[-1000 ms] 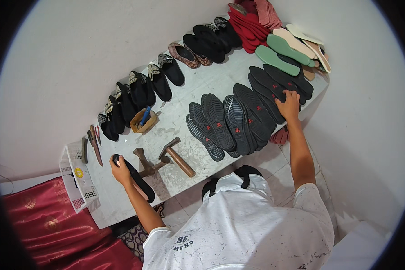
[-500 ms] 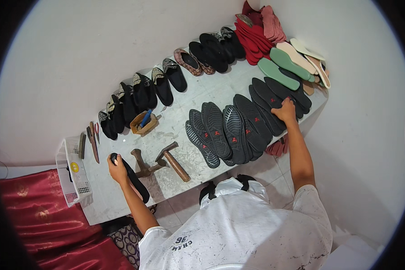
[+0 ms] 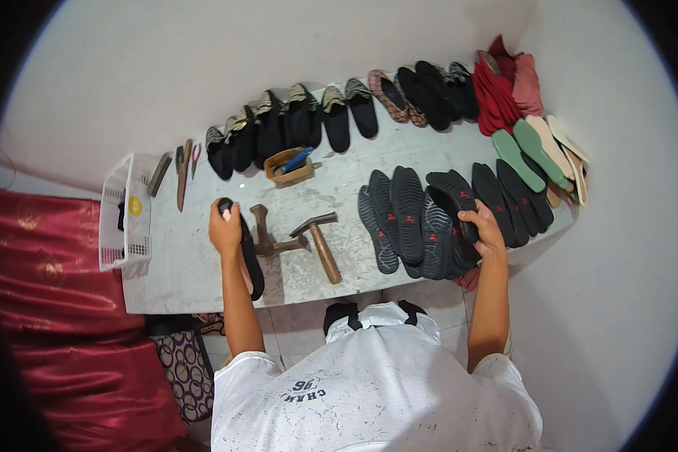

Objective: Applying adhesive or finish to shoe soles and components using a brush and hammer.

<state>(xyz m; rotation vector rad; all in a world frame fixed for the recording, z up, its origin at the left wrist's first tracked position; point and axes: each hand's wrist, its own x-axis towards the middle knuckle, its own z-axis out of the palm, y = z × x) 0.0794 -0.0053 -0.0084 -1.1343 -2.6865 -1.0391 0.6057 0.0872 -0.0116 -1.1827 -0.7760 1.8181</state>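
My left hand (image 3: 224,227) grips a black slipper (image 3: 253,265) near its upper end, over the left part of the table. A pinkish strip shows along the slipper's side, and the hand partly hides it. In my right hand (image 3: 487,230) is a black shoe sole (image 3: 453,191) with a small red mark, held above other soles. Below and left of it lie overlapping ridged black soles (image 3: 407,215). More black soles (image 3: 493,200) lie to its right. A hammer (image 3: 325,252) and an iron shoe anvil (image 3: 262,230) rest between my hands.
Finished-looking slippers (image 3: 336,124) line the table's (image 3: 188,264) wall side. A small tool box (image 3: 288,167), pliers (image 3: 195,160) and a white plastic basket (image 3: 134,218) are to the left. Green insoles (image 3: 519,160) and red pieces (image 3: 495,105) sit at the far right.
My right hand has picked up a black sole from the right-hand group and brought it leftward over the other soles. My left hand still holds the slipper. The whole view has turned and shifted.
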